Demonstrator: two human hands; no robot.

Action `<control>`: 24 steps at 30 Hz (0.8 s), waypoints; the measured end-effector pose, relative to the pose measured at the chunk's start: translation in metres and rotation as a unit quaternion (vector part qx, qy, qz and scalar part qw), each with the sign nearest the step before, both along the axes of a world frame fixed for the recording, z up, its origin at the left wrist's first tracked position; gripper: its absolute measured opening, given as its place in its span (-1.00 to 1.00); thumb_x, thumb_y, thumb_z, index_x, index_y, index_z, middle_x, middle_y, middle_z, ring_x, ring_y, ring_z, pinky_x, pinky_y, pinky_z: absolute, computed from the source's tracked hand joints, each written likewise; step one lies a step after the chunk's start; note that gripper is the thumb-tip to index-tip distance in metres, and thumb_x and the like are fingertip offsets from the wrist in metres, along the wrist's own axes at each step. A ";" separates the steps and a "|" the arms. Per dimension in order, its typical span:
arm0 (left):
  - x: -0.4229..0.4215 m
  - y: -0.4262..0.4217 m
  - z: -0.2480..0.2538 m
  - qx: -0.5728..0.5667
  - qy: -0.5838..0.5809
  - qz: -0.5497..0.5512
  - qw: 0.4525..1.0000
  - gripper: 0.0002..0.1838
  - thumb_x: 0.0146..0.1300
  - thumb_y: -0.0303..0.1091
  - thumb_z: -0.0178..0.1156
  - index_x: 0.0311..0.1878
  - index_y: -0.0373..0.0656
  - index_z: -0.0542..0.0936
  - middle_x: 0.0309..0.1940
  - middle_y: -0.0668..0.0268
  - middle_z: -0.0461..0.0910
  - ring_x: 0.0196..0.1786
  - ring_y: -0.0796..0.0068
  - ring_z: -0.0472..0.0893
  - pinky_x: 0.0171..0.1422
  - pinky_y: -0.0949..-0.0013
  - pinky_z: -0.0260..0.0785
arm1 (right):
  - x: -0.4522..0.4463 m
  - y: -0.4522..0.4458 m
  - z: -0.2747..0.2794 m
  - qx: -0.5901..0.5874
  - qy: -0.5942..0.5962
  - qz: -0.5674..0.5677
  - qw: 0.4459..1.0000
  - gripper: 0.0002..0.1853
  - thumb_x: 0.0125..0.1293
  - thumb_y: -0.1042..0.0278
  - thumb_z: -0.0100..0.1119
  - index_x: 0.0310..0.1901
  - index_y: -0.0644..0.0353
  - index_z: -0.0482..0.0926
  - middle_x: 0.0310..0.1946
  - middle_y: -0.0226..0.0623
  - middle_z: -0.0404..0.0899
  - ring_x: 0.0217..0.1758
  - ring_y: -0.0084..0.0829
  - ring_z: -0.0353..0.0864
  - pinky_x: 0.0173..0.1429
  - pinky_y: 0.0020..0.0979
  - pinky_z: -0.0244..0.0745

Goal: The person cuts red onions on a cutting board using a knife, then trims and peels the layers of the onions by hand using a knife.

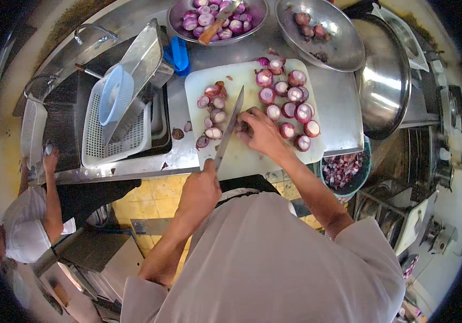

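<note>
My left hand (201,189) is closed round the handle of a long kitchen knife (231,123), its blade slanting up across the white cutting board (252,161). Just right of the blade, my right hand (261,134) has its fingers curled on a red onion (243,128), mostly hidden by them. To the right of that hand stand several red onions with cut ends (295,94). Cut-off onion ends (213,132) lie in a loose column left of the knife.
Behind the board are a metal bowl (266,21) of peeled onions with a wooden-handled knife (217,27) and another bowl (344,54) with a few unpeeled onions. A white basket (88,148) sits left. Below right is a bin (370,167) of onion scraps. Another person (32,220) works far left.
</note>
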State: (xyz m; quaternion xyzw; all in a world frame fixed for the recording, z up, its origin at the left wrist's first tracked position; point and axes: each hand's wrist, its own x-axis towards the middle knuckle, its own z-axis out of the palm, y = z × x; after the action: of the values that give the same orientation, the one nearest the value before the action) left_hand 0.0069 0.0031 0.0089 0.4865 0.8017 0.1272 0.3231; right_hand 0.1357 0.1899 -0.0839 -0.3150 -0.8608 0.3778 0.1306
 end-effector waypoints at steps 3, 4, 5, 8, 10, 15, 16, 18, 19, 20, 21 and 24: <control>0.005 0.030 -0.035 0.020 0.005 0.002 1.000 -0.76 0.19 -0.52 0.09 -0.08 -0.36 0.40 -0.54 -0.22 0.58 -0.38 -0.30 0.62 -0.23 -0.20 0.47 | 0.001 0.000 0.000 -0.013 -0.021 -0.002 1.000 -0.55 0.08 0.41 0.37 0.05 0.14 0.53 -0.01 -0.01 0.51 0.06 0.08 0.56 0.16 -0.04 0.51; 0.007 0.041 -0.053 0.024 0.006 0.003 1.000 -0.76 0.19 -0.52 0.09 -0.08 -0.36 0.40 -0.54 -0.22 0.58 -0.38 -0.30 0.62 -0.23 -0.20 0.47 | 0.000 0.000 -0.002 -0.022 -0.029 -0.004 0.999 -0.54 0.06 0.41 0.38 0.05 0.15 0.53 -0.02 -0.01 0.51 0.06 0.08 0.56 0.15 -0.03 0.51; 0.010 0.052 -0.072 0.036 0.024 0.013 0.999 -0.75 0.18 -0.52 0.10 -0.07 -0.35 0.40 -0.52 -0.22 0.58 -0.38 -0.30 0.63 -0.22 -0.21 0.48 | -0.001 -0.001 -0.004 -0.019 -0.027 -0.004 0.999 -0.54 0.06 0.41 0.38 0.05 0.15 0.53 -0.02 -0.01 0.51 0.06 0.08 0.56 0.15 -0.03 0.51; 0.005 0.064 -0.081 0.065 0.048 0.019 0.997 -0.73 0.16 -0.50 0.12 -0.06 -0.33 0.41 -0.50 -0.21 0.60 -0.36 -0.27 0.64 -0.22 -0.21 0.48 | 0.000 -0.004 -0.002 0.019 0.004 0.013 1.000 -0.55 0.02 0.43 0.39 -0.01 0.16 0.50 -0.05 0.00 0.50 0.04 0.10 0.56 0.11 -0.01 0.51; -0.003 0.061 -0.082 0.080 0.058 0.014 0.995 -0.73 0.16 -0.49 0.12 -0.06 -0.32 0.41 -0.50 -0.20 0.60 -0.36 -0.26 0.65 -0.22 -0.21 0.48 | -0.001 -0.006 0.004 0.043 -0.053 -0.007 0.998 -0.58 -0.01 0.44 0.40 -0.08 0.18 0.47 -0.08 0.00 0.50 -0.01 0.12 0.56 0.07 0.01 0.50; -0.026 0.028 -0.087 0.067 0.030 0.040 0.996 -0.70 0.24 -0.46 0.12 0.02 -0.31 0.41 -0.51 -0.18 0.60 -0.37 -0.27 0.64 -0.27 -0.20 0.47 | 0.002 0.004 0.003 -0.019 0.015 -0.019 1.000 -0.59 0.02 0.42 0.40 -0.08 0.18 0.46 -0.11 -0.03 0.49 -0.02 0.10 0.53 0.05 -0.02 0.48; -0.028 0.022 -0.092 0.078 0.017 0.060 0.995 -0.68 0.27 -0.44 0.13 0.07 -0.30 0.40 -0.52 -0.19 0.59 -0.37 -0.29 0.63 -0.29 -0.20 0.46 | 0.001 0.005 0.004 -0.052 0.094 -0.035 0.994 -0.58 0.05 0.41 0.39 -0.04 0.17 0.49 -0.12 -0.04 0.49 0.00 0.06 0.52 0.07 -0.04 0.47; -0.030 0.019 -0.096 0.088 0.008 0.064 0.994 -0.68 0.28 -0.44 0.13 0.07 -0.30 0.40 -0.52 -0.20 0.59 -0.37 -0.29 0.63 -0.29 -0.20 0.46 | -0.003 0.007 0.001 -0.036 0.120 -0.020 0.992 -0.55 0.06 0.38 0.42 0.02 0.12 0.52 -0.10 -0.09 0.47 0.02 -0.04 0.52 0.09 -0.13 0.47; -0.030 0.019 -0.096 0.099 0.000 0.068 0.993 -0.69 0.28 -0.45 0.12 0.07 -0.30 0.39 -0.52 -0.20 0.59 -0.36 -0.29 0.63 -0.30 -0.20 0.46 | -0.005 0.009 -0.002 -0.018 0.148 -0.005 0.989 -0.52 0.07 0.36 0.45 0.08 0.07 0.55 -0.07 -0.15 0.46 0.04 -0.15 0.51 0.11 -0.22 0.47; -0.030 0.019 -0.096 0.099 0.000 0.067 0.993 -0.69 0.28 -0.45 0.12 0.07 -0.30 0.39 -0.52 -0.20 0.59 -0.36 -0.29 0.63 -0.30 -0.20 0.46 | -0.006 0.009 -0.009 -0.018 0.148 -0.005 0.989 -0.52 0.07 0.36 0.45 0.08 0.07 0.55 -0.07 -0.15 0.46 0.04 -0.15 0.51 0.11 -0.22 0.47; -0.028 0.021 -0.092 0.090 0.003 0.067 0.994 -0.69 0.28 -0.45 0.12 0.06 -0.31 0.39 -0.53 -0.20 0.59 -0.37 -0.29 0.63 -0.30 -0.20 0.45 | -0.009 0.009 -0.015 -0.027 0.122 0.008 0.992 -0.49 0.09 0.34 0.44 0.12 0.06 0.54 -0.06 -0.13 0.46 0.06 -0.10 0.48 0.15 -0.17 0.43; -0.027 0.021 -0.093 0.089 0.028 0.058 0.994 -0.68 0.29 -0.44 0.12 0.08 -0.33 0.39 -0.53 -0.20 0.59 -0.37 -0.28 0.63 -0.30 -0.19 0.46 | -0.012 0.009 -0.025 -0.025 0.087 0.024 0.996 -0.46 0.10 0.30 0.44 0.15 0.04 0.53 -0.03 -0.10 0.45 0.09 -0.04 0.45 0.20 -0.11 0.39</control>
State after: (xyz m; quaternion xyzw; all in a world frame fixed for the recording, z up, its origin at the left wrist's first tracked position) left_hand -0.0203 0.0240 -0.0841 0.4692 0.8229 0.2030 0.2479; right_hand 0.1236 0.1990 -0.1085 -0.2633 -0.8439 0.4281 0.1877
